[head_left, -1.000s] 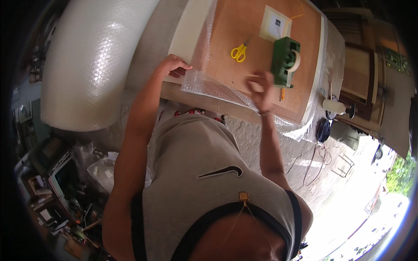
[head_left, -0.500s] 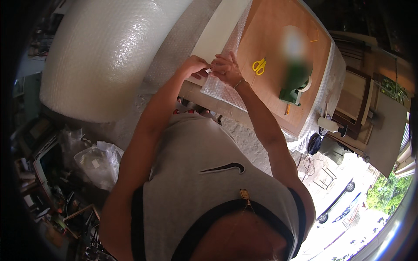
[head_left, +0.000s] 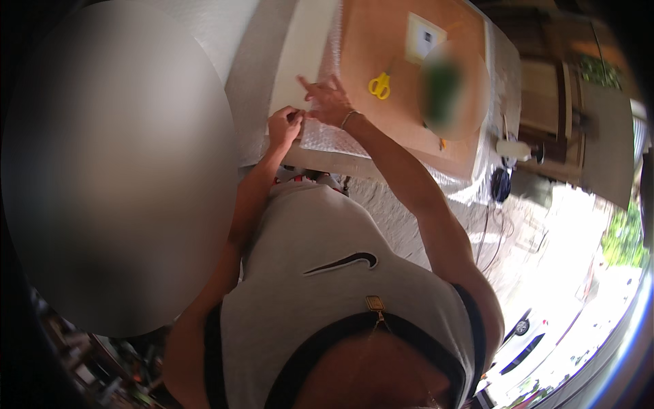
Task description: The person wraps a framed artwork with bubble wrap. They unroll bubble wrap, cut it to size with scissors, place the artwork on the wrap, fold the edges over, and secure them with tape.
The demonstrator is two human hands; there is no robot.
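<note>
A long white panel (head_left: 294, 58) lies on the table, with bubble wrap (head_left: 335, 141) along its right side. At the panel's near end, my left hand (head_left: 283, 126) has its fingers closed in a pinch; whatever is between them is too small to make out. Just to the right, my right hand (head_left: 328, 102) is over the panel and wrap edge with fingers spread, its thumb side close to the left fingertips. Yellow scissors (head_left: 379, 86) rest on the brown board (head_left: 402, 123) right of my hands.
A blurred green object (head_left: 443, 92) stands right of the scissors, near a pale rectangular sheet (head_left: 424, 39). Bubble wrap hangs at the table's right edge, beside a white cylindrical thing (head_left: 514, 150). A large blurred patch hides the left side.
My hands have drawn slightly apart, and the right fingers have spread. A small white piece between them earlier is no longer visible. The whole view has shifted, moving the table leftward.
</note>
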